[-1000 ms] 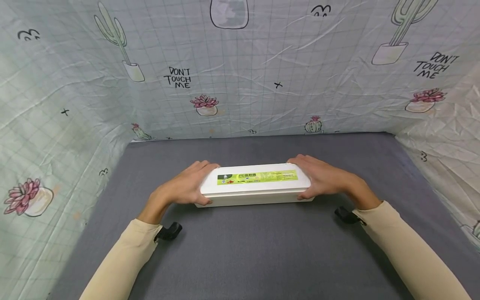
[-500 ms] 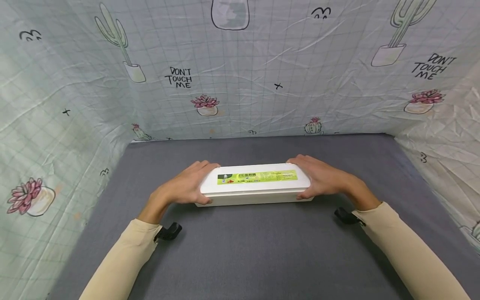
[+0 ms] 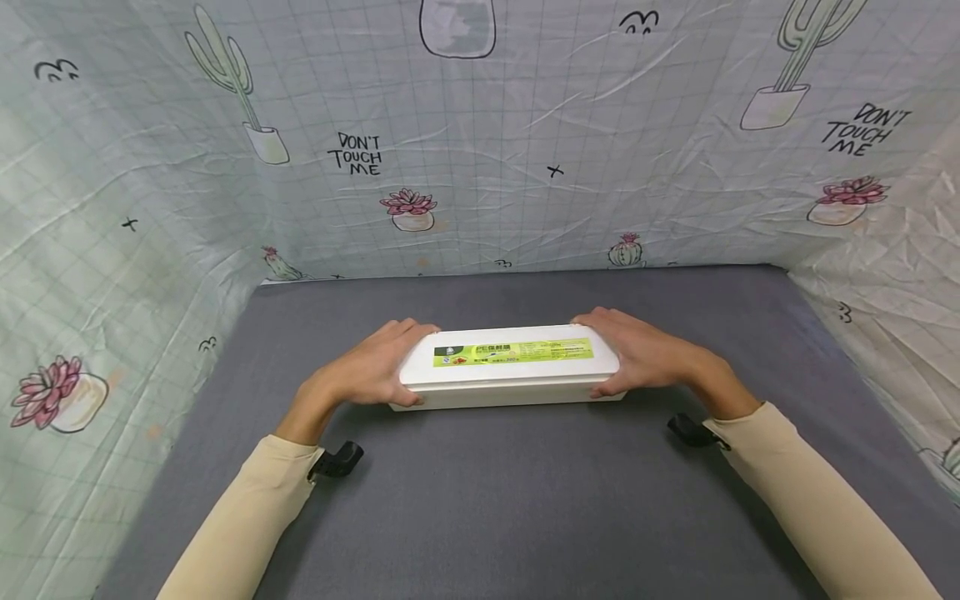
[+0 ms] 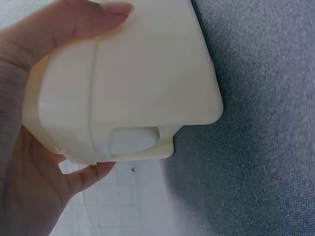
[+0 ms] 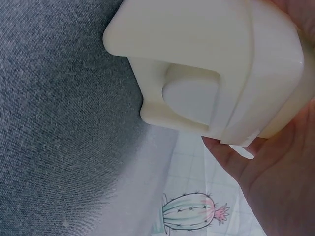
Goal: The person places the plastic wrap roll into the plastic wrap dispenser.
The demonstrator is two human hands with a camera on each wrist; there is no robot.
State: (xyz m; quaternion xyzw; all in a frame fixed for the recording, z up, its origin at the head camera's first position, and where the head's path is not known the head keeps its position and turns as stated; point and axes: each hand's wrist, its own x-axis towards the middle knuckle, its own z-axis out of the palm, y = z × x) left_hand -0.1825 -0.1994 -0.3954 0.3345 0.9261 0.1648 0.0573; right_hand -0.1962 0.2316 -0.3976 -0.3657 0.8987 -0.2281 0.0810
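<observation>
A long white plastic wrap dispenser box [image 3: 517,392] with a yellow-green label [image 3: 513,352] on its lid rests on the grey cloth in the head view. My left hand [image 3: 378,367] grips its left end, thumb on the near side and fingers over the far side. At the other end my right hand [image 3: 637,354] holds it the same way. In the left wrist view the box's end [image 4: 147,73] shows a slot with a pale round part. A similar rounded part sits in the end [image 5: 192,39] in the right wrist view. Both ends touch the cloth.
Dark grey cloth [image 3: 480,500] covers the table. Behind it and at both sides hangs a pale curtain [image 3: 495,125] printed with cacti and lettering. A black wrist mount sticks out from each beige sleeve [image 3: 247,517].
</observation>
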